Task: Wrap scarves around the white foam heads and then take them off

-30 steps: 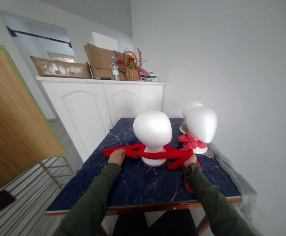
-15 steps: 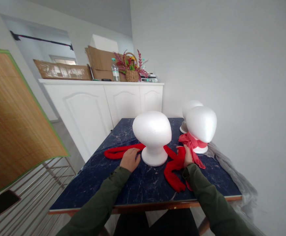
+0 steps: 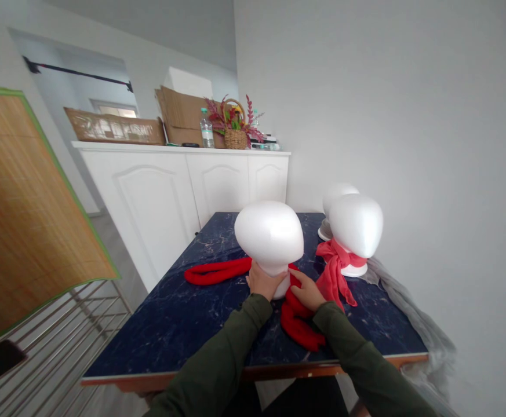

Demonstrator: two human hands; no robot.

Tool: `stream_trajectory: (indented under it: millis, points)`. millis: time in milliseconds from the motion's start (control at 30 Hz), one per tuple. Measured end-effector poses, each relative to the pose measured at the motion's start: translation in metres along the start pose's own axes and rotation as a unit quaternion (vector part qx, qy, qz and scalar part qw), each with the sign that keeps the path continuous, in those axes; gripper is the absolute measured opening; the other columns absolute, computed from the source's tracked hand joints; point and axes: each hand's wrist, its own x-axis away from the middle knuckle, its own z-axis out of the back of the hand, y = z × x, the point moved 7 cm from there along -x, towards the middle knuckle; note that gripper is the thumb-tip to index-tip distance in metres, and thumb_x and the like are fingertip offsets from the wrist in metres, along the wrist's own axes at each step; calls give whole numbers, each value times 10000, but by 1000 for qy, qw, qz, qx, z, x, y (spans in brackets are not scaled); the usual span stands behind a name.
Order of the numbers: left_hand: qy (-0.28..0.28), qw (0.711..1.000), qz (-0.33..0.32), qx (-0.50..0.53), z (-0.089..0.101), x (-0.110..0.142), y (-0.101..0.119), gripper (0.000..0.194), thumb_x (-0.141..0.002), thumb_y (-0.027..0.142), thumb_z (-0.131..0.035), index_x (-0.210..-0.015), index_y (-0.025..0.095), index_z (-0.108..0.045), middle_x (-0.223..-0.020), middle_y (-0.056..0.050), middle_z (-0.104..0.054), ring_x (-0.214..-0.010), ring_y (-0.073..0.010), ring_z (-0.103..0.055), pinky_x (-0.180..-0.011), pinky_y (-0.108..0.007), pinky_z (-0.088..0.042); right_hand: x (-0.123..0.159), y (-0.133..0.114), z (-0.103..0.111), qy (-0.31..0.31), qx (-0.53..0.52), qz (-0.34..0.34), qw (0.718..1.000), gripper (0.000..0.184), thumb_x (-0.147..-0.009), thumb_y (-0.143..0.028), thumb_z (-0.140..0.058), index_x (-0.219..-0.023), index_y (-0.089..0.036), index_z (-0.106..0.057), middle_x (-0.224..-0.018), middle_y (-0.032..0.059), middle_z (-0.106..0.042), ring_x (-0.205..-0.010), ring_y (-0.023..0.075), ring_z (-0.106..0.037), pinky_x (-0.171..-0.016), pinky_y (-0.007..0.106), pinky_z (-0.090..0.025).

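Head cam: my left hand (image 3: 265,282) is cupped on the foam head's (image 3: 269,234) neck, fingers curled round it. My right hand (image 3: 308,291) presses the red scarf (image 3: 298,324) at its base, fingers together, on the dark counter (image 3: 192,324).

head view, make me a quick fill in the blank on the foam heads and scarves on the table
1. The scarf lying around the near foam head is ____.
2. The left hand rests at the ____ of the near foam head.
3. The table has a dark ____ marbled top.
4. The far foam head wears a ____ scarf knotted at its neck.

Missing words: red; base; blue; pink
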Motion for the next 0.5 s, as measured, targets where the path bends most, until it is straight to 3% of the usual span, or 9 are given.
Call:
stream_trajectory:
  millis: [133,267,367,500]
  points:
    - [-4,999,-34,-2,10,-6,-1,873,-470,518,-716,-1171,145,-351,-1133,-156,-536,-1083,-309,-508,-895,-398,-396,9,-12,-2,-12,13,-7,1000,549,-627,-123,-466,-1172,-120,-533,-1204,95,-541,-1145,205,-467,-1044,382,-268]
    - [-26,991,-127,35,43,-31,-17,851,-499,472,-713,-1177,117,-341,-1141,-163,-522,-1059,-284,-522,-881,-380,-422,21,-23,-7,-17,-15,-37,999,536,-639,-111,-433,-1167,-111,-526,-1175,96,-557,-1114,188,-490,-1028,365,-297]
    - [-60,981,-179,51,79,-71,-40,830,-511,497,-698,-1164,108,-363,-1154,-164,-523,-1071,-289,-511,-890,-407,-420,35,-32,-20,-47,-50,-71,995,546,-634,-87,-409,-1168,-111,-517,-1113,87,-589,-1054,173,-527,-999,354,-332]
    - [-110,969,-216,42,120,-147,-71,701,-512,501,-681,-1059,108,-487,-1131,-152,-564,-1095,-317,-488,-951,-448,-366,56,-53,-47,-136,-69,-97,984,552,-602,-49,-399,-1122,-150,-551,-1027,48,-617,-994,157,-551,-971,333,-350]
